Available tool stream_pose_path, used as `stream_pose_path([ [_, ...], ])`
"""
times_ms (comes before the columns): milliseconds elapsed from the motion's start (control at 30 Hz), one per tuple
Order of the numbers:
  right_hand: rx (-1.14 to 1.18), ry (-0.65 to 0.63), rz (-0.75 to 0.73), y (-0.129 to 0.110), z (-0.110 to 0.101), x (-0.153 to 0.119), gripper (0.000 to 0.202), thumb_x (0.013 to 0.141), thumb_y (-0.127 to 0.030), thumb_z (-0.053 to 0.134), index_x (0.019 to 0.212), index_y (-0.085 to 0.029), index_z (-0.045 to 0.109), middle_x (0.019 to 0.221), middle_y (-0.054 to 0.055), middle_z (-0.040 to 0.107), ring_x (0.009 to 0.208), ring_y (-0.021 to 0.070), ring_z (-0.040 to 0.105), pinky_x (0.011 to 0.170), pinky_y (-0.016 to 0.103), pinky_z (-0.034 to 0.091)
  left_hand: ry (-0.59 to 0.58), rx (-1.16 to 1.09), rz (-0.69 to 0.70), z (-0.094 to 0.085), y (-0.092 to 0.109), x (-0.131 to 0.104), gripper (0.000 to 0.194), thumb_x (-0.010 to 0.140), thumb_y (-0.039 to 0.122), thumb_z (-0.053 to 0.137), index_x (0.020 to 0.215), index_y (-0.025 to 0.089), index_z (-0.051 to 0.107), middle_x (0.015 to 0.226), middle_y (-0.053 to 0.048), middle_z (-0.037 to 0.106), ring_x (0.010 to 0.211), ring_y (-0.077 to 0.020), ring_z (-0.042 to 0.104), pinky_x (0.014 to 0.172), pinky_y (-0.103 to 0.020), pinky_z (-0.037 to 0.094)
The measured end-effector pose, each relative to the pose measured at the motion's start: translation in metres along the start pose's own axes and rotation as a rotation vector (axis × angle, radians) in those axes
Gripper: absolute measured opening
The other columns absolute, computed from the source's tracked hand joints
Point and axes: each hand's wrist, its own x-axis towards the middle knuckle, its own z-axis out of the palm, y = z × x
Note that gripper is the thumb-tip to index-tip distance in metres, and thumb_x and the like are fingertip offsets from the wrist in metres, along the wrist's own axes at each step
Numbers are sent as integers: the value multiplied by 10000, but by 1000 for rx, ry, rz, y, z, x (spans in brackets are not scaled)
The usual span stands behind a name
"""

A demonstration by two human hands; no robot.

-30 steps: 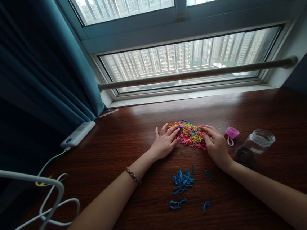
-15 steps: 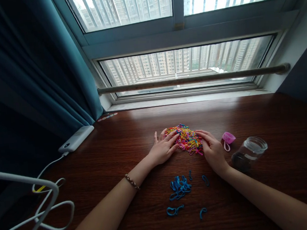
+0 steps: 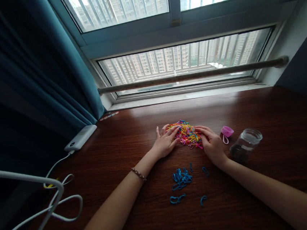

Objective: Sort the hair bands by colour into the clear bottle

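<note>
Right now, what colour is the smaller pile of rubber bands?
The smaller pile of rubber bands is blue, best seen in the head view.

No text or numbers can be read.

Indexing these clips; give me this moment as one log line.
left hand: spread on multicoloured rubber-band pile | right hand: at pile's right edge | blue bands: nearer person | clear jar, pink cap: right of right hand

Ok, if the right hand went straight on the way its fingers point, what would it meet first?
The multicoloured pile of bands: the right hand seems to be touching its right edge.
</note>
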Motion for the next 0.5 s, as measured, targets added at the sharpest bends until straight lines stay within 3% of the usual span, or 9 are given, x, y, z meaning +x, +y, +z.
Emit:
stream_pose_path([
  [133,10,-5,5,-2,-1,0,260,782,-137,438,940,-177,640,1029,71,603,972,181,548,893,338,422,118,-58,52,-5,-1,-4,452,860,411,380,1300,327,321,1335,-9,392,1261,-262,214,1021,-577,8],
  [233,33,-7,13,-1,-2,-1,201,767,-191,512,912,-184,651,993,67,619,944,186,562,877,340,431,303,-247,79,-10,-4,-7,340,854,318,425,1179,234,480,1212,-71,496,1167,-225,368,1022,-468,222],
  [333,93,-15,74,-3,-4,-1,161,753,-257,559,844,-185,669,908,61,651,870,190,592,833,345,453,460,-513,-29,-14,-3,-13,174,828,259,469,929,172,582,964,-74,584,944,-180,529,867,-342,421],
  [400,166,-53,174,-9,-5,-1,174,734,-290,584,835,-180,674,858,59,668,818,193,611,785,345,476,463,-678,-151,-18,2,-21,110,790,256,527,818,159,572,825,-44,593,797,-157,569,754,-296,472],
  [500,301,-160,306,-27,-5,-4,203,707,-308,609,838,-167,674,811,57,683,746,186,627,713,325,502,357,-878,-245,-26,18,-43,153,727,241,609,836,153,548,773,-21,604,726,-141,588,682,-260,493],
])
